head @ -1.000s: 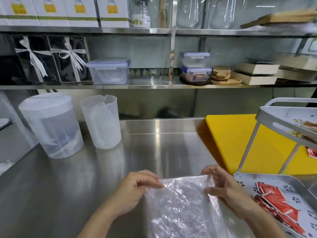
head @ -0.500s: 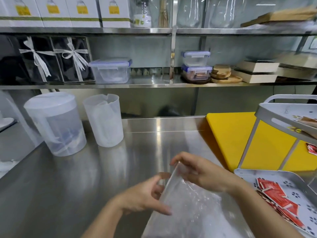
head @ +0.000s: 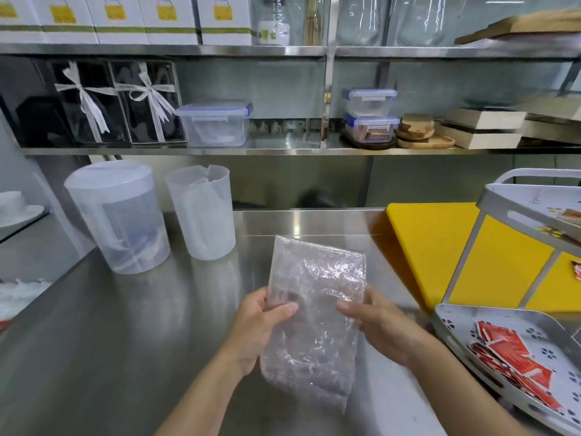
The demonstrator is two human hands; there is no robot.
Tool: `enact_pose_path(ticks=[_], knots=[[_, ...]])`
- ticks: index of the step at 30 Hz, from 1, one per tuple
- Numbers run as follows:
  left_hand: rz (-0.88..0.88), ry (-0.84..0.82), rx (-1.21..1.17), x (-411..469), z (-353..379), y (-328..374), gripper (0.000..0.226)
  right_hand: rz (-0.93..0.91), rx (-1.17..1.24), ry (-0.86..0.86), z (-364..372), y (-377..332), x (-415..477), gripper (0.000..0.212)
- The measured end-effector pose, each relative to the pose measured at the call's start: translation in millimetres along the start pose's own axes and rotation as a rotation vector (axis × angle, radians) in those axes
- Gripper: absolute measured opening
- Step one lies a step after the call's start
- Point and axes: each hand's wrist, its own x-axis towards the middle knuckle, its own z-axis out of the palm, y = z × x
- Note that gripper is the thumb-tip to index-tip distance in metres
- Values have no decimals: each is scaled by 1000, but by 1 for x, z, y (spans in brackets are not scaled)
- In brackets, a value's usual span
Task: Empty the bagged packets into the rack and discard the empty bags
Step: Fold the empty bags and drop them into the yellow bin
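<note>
At the frame's center, the left hand (head: pixel 261 322) and right hand (head: pixel 374 325) each gripped an edge of 1 empty clear bag (head: pixel 314 309); red packets (head: pixel 509 354) lay in the rack (head: pixel 465 319), lower right

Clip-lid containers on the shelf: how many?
3: one container left of the shelf post; right of it, an upper container stacked on a lower container. More could hide behind.

crinkled glossy clear plastic bag (head: pixel 317 297), brushed shiny steel counter (head: pixel 125 325)
</note>
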Motion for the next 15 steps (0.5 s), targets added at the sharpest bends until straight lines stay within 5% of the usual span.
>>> enact_pose_path(ticks=[6, 11, 15], knots=[[-7, 47, -22, -6, 9, -5, 17, 23, 89, -10, 0, 16, -8, 31], [-41, 36, -40, -10, 19, -6, 15, -13, 37, 172, 2, 20, -12, 6], [-112, -76, -38, -12, 22, -2, 45, -38, 10, 175, -2, 20, -16, 12]])
